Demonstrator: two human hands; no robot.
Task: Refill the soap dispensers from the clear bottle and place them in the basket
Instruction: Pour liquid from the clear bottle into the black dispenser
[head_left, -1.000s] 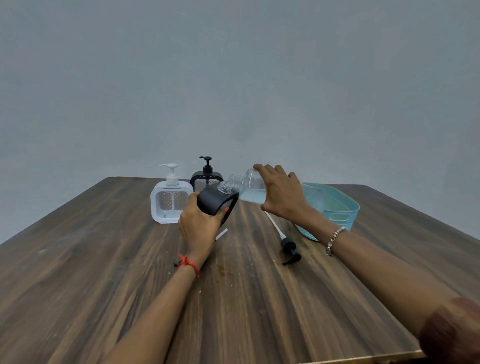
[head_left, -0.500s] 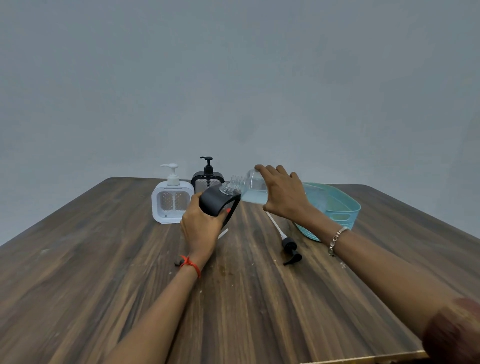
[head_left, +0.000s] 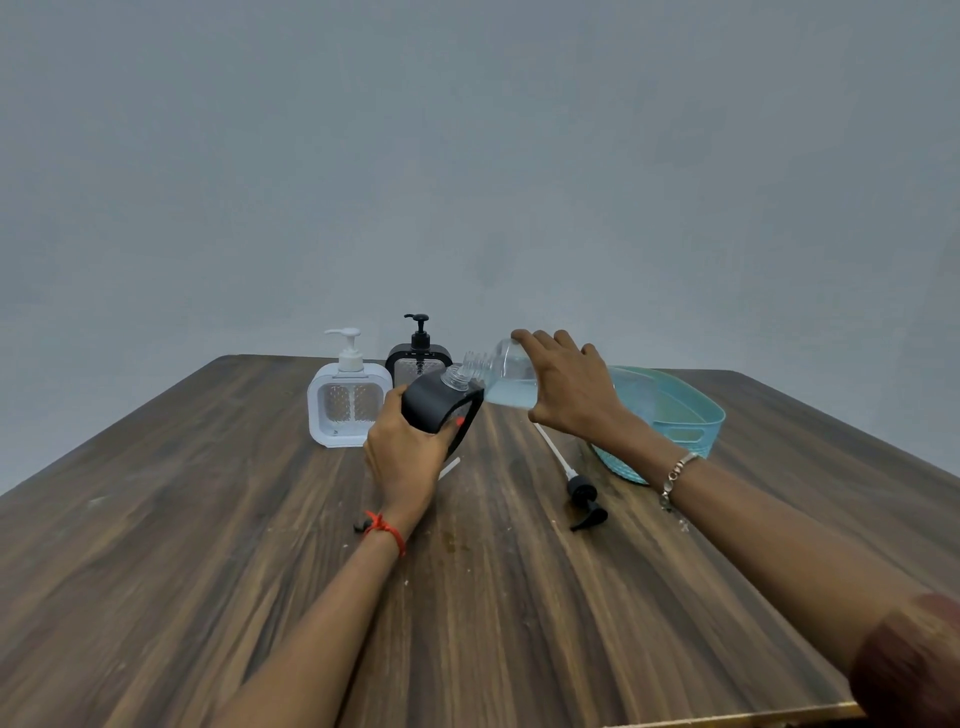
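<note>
Left hand: I see my left hand gripping the open black dispenser, tilted, mid-table.
Right hand: my right hand grasps the clear bottle, tipped neck-to-neck at the dispenser; the pour itself is hard to make out.
Pump: the loose black pump lies between my arms.
Change: nothing has shifted since a second ago.
Basket: teal basket, part hidden by my right wrist, toward the far right corner.
Far edge: white dispenser and second black dispenser.
Surface: dark wooden table, grey wall.

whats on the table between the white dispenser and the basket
In the head view: the left hand tilting a black dispenser, and a loose black pump lying flat.
</note>
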